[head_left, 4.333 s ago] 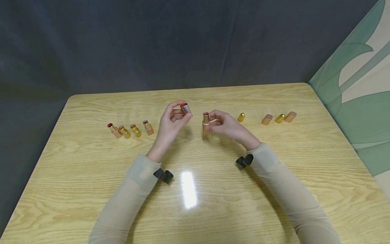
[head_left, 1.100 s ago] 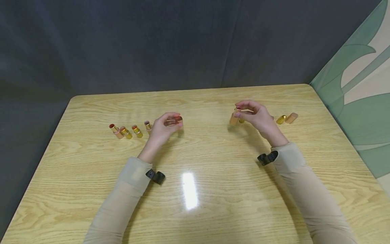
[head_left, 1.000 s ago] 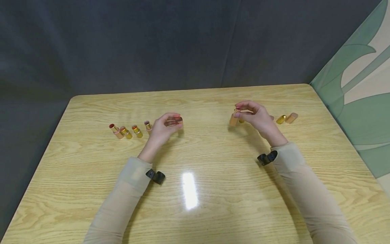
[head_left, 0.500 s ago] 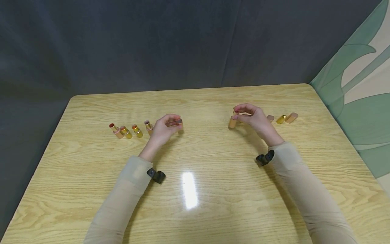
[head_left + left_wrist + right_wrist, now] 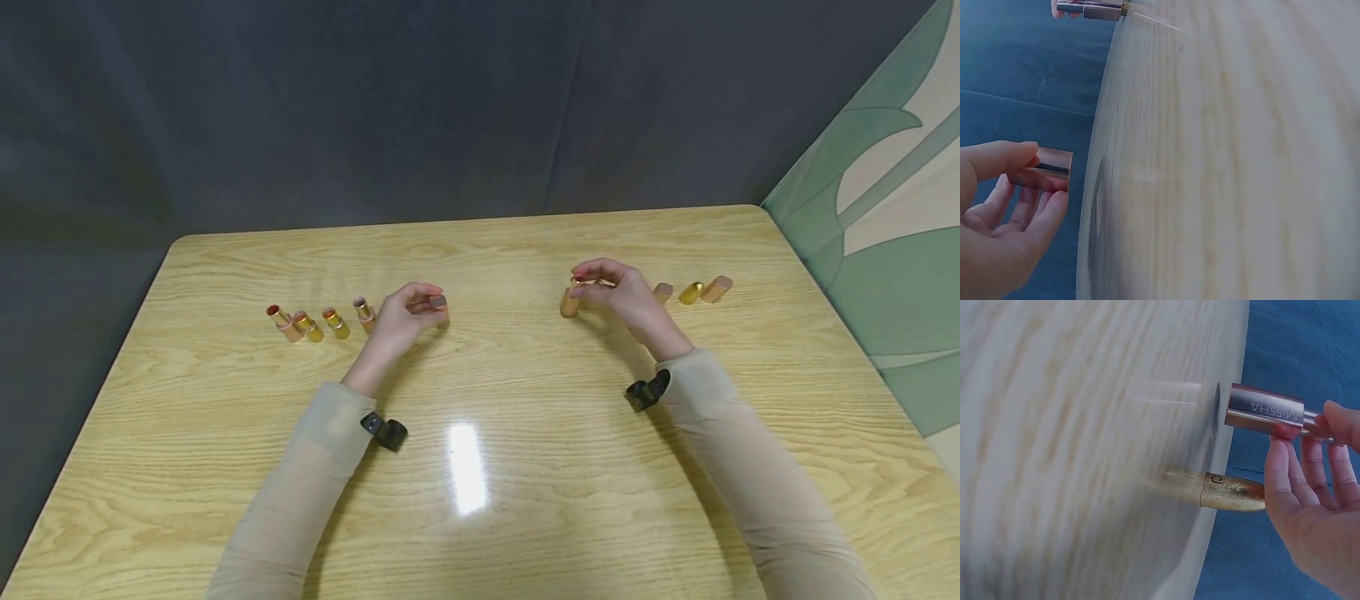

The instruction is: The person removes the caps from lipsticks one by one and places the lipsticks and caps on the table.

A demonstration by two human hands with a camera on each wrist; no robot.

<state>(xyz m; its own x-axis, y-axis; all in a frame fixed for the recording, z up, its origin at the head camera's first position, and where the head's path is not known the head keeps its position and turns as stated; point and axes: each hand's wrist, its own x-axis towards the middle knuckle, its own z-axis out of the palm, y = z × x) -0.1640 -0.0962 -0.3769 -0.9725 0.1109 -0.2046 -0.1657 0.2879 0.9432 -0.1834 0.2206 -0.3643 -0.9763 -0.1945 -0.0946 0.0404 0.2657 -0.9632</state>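
In the head view, my left hand [image 5: 405, 323] pinches a rose-gold lipstick cap [image 5: 440, 308] between thumb and fingers. The left wrist view has this cap [image 5: 1054, 169] just over the tabletop, with a small gap below. My right hand [image 5: 626, 298] holds an uncapped rose-gold lipstick [image 5: 570, 302] upright by its slim metal tube. "MISSHA" is printed on its base [image 5: 1264, 411] in the right wrist view, where the bottom hangs slightly above the table. Beside that hand stands a gold bullet-shaped cap [image 5: 1233, 492], hidden behind the hand in the head view.
Several uncapped lipsticks stand at the left, among them a gold one [image 5: 336, 322] and a rose-gold one [image 5: 364, 314] near my left hand. To the right stand a rose-gold cap [image 5: 663, 292], a gold cap [image 5: 692, 292] and another rose-gold cap [image 5: 717, 288].
My hands have moved apart from mid-table, the left with the cap, the right with the lipstick. The right grip went from base to tube. Lately both sank slightly; the right also shifted left.
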